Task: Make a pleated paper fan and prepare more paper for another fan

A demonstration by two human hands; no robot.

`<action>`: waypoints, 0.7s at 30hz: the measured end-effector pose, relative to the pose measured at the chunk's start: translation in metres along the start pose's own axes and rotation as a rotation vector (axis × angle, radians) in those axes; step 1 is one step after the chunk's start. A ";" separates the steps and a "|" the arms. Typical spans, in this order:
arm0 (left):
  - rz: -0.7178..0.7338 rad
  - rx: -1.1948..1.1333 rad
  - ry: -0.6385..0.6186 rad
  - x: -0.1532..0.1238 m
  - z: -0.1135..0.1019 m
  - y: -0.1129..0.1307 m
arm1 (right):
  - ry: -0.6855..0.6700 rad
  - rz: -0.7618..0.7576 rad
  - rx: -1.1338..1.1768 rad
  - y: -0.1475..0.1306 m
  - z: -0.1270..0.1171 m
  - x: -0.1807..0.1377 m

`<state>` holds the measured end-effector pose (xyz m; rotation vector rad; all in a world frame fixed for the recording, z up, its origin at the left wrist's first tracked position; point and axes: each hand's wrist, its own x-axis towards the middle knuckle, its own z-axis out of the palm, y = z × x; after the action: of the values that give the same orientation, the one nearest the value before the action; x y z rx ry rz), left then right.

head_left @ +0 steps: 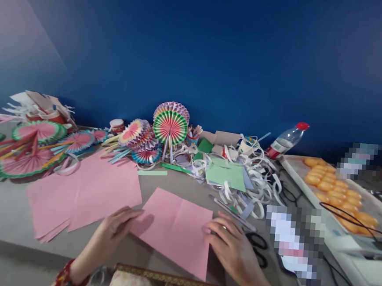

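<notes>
A sheet of pink paper [174, 230] with a faint crease down its middle lies in front of me at the table's near side. My left hand [118, 225], a red beaded bracelet at its wrist, pinches the sheet's left edge. At the opposite edge, my right hand [227, 243] grips the paper between bent fingers and thumb. Both thumbs are mostly hidden. More pink sheets [88, 192] lie spread to the left. Black-handled scissors [257, 247] rest just beyond my right hand, partly covered by it.
Folded paper fans [170, 128] stand and lie at the back and left. White paper strips [260, 183], green paper [226, 174] and a pen [232, 212] lie to the right. Farther right are a tilted plastic bottle [287, 139], a tray [290, 162] of orange-yellow rounded items and cables.
</notes>
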<state>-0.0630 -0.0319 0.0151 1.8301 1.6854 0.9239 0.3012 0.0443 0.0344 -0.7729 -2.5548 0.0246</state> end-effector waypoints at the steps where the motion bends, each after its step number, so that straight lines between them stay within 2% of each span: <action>1: 0.046 0.071 -0.014 -0.005 0.003 -0.001 | -0.013 -0.003 -0.007 0.001 0.005 -0.001; 4: 0.150 0.272 -0.035 -0.018 0.008 0.000 | 0.012 -0.023 0.001 0.002 0.020 -0.002; 8: 0.194 0.470 -0.089 -0.025 0.004 0.008 | 0.035 -0.050 0.031 0.006 0.030 -0.002; 11: 0.199 0.532 -0.124 -0.019 0.000 0.022 | 0.031 -0.053 0.033 0.006 0.026 -0.002; 13: 0.256 0.536 -0.131 -0.008 0.003 0.033 | 0.036 -0.037 0.035 0.002 0.022 0.000; 15: 0.394 0.529 -0.183 0.006 0.012 0.043 | 0.022 -0.001 0.050 -0.007 0.021 0.002; 17: 0.551 0.555 -0.289 0.019 0.025 0.049 | -0.011 0.039 0.073 -0.019 0.023 0.004; 21: 0.681 0.667 -0.408 0.031 0.051 0.042 | -0.088 0.091 0.088 -0.035 0.028 0.000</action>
<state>0.0033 -0.0017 0.0175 2.8926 1.1831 0.1402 0.2705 0.0184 0.0150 -0.8708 -2.5794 0.2036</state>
